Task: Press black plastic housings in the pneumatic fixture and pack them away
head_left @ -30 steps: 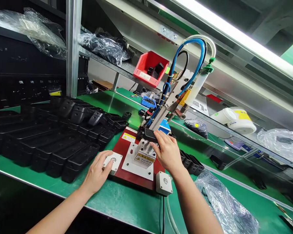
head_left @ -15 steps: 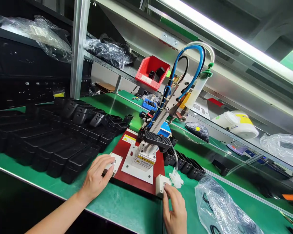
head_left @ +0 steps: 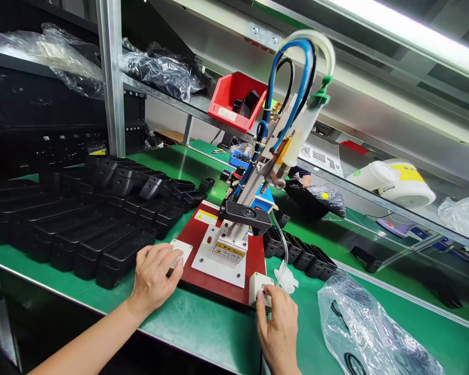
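Observation:
A dispensing machine on a red base point(head_left: 226, 271) stands on the green bench. A black plastic part point(head_left: 245, 215) sits on its white fixture point(head_left: 224, 250) under the syringe head point(head_left: 293, 138). My left hand point(head_left: 156, 278) lies over the left white button box point(head_left: 182, 250), fingers curled on top of it. My right hand point(head_left: 277, 325) presses a thumb on the right white button box point(head_left: 261, 286). Neither hand holds anything.
Rows of black housings point(head_left: 82, 219) fill the bench to the left, and more point(head_left: 297, 252) stand behind the machine. A clear plastic bag point(head_left: 367, 328) lies at the right. A red bin point(head_left: 234, 99) and bagged parts point(head_left: 164, 70) sit on the shelf. Another person's hand point(head_left: 305, 179) shows behind.
My right hand left the black part on the fixture and came down to the right button box. My left hand stayed on the left button box. The syringe head has tilted slightly.

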`<move>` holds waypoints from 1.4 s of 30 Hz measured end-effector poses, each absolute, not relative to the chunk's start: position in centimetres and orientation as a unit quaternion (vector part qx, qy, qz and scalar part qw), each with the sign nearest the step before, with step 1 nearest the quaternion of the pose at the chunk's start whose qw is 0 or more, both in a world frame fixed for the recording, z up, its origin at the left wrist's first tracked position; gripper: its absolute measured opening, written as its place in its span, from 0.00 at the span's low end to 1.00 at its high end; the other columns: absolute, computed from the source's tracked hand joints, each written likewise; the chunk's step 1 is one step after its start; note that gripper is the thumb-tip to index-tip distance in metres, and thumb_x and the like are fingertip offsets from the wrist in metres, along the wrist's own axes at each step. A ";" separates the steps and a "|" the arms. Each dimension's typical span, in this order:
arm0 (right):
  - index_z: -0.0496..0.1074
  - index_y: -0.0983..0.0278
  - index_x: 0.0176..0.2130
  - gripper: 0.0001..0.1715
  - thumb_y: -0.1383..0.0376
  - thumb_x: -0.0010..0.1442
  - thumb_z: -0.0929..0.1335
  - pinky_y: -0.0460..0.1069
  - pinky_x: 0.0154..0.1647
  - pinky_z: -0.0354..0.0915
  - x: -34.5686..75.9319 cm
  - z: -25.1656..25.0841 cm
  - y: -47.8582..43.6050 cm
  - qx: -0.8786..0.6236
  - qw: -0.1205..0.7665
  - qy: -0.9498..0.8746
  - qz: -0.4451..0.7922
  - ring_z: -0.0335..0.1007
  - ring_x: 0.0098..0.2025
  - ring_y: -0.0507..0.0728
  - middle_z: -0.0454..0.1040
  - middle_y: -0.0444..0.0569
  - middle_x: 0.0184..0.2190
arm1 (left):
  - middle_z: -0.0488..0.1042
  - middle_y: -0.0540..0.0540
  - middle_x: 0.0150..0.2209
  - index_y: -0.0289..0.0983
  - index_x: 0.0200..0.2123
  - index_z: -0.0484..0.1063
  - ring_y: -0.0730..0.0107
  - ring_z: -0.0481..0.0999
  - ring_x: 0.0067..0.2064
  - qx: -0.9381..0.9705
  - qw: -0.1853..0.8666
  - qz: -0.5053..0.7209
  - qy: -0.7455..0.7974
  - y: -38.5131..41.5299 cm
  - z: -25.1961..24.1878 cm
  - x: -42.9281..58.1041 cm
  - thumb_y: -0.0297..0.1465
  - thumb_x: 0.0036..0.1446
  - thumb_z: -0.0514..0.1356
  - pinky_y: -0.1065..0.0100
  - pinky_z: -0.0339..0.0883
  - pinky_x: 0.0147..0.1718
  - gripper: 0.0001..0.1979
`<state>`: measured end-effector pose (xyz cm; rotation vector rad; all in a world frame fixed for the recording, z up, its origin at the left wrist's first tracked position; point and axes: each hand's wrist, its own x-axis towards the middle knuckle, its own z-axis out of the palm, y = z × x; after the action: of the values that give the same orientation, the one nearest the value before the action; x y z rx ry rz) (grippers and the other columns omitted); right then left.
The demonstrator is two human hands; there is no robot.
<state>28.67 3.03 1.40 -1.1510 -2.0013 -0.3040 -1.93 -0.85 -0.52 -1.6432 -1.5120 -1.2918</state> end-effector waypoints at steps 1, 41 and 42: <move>0.70 0.60 0.42 0.12 0.56 0.65 0.64 0.55 0.43 0.63 28.9 1.5 3.1 -0.456 0.406 -0.787 -0.093 0.72 0.41 0.60 0.76 0.50 0.39 | 0.76 0.45 0.35 0.37 0.42 0.70 0.59 0.74 0.43 -0.617 0.262 -0.485 -0.562 -0.8 -0.7 -2.0 0.26 0.59 0.57 0.56 0.60 0.46 0.07; 0.73 0.62 0.35 0.33 0.37 0.52 0.62 0.47 0.31 0.64 37.7 -2.6 6.6 -0.687 0.339 -0.604 0.220 0.71 0.32 0.57 0.75 0.46 0.27 | 0.76 0.43 0.43 0.37 0.50 0.68 0.63 0.76 0.39 -0.465 -0.192 -0.576 -0.644 -0.1 -0.8 -3.7 0.51 0.61 0.46 0.67 0.70 0.39 0.27; 0.73 0.62 0.36 0.33 0.37 0.52 0.62 0.47 0.31 0.64 37.7 -2.6 6.6 -0.689 0.336 -0.604 0.219 0.71 0.32 0.58 0.75 0.46 0.27 | 0.76 0.43 0.43 0.37 0.50 0.68 0.63 0.76 0.39 -0.464 -0.190 -0.576 -0.646 -0.1 -0.8 -3.7 0.51 0.61 0.46 0.67 0.70 0.38 0.27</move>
<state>37.66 6.56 -2.57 -1.7968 -1.5748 0.5708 -3.68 -0.09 -0.80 -1.6661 -2.3185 -2.0672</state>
